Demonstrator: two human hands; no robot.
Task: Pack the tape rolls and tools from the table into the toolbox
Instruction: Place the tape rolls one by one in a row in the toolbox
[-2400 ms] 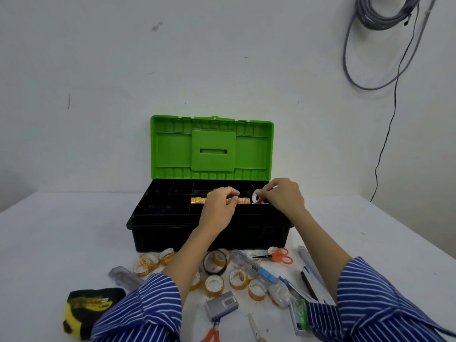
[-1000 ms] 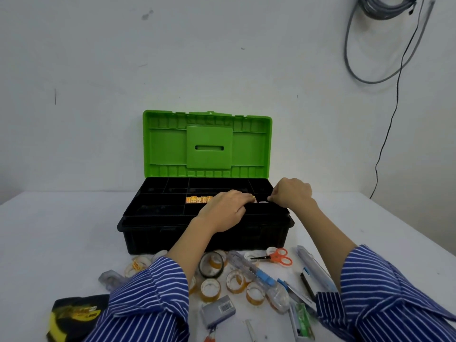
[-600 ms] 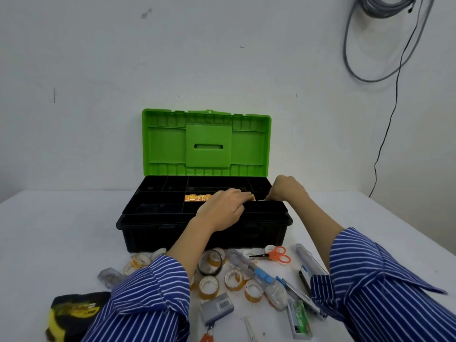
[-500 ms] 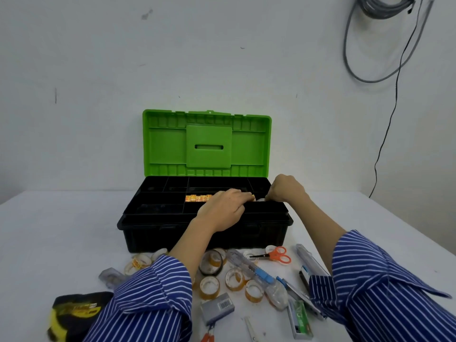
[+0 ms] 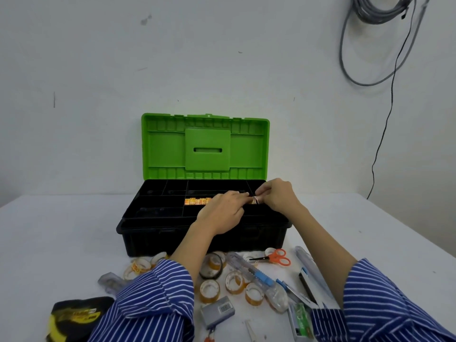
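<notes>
Both hands are over the open toolbox [image 5: 158,233], whose green lid [image 5: 206,146] stands upright against the wall at the far side. The right hand [image 5: 277,196] pinches a small tape roll [image 5: 256,200] between thumb and fingertips, holding it on edge just above the middle row of the black tray. The left hand [image 5: 223,212] lies palm down right beside it, fingers reaching toward that same roll; whether they actually grip it or only touch it, I cannot tell from here. To the left of the hands, a row of orange-labelled rolls [image 5: 197,201] already sits packed in a middle compartment.

On the white table [image 5: 61,243], near the front of the box, plenty is still loose: clear tape rolls [image 5: 209,290] scattered between the striped sleeves, a darker roll [image 5: 212,266] standing among them, and orange-handled scissors [image 5: 274,257] just in front of the box on the right. A clear utility knife with a blue slider [image 5: 256,275] lies diagonally, a small grey box with a barcode [image 5: 217,311] sits near the front edge, and a black and yellow tape measure [image 5: 74,317] rests at the near left.
</notes>
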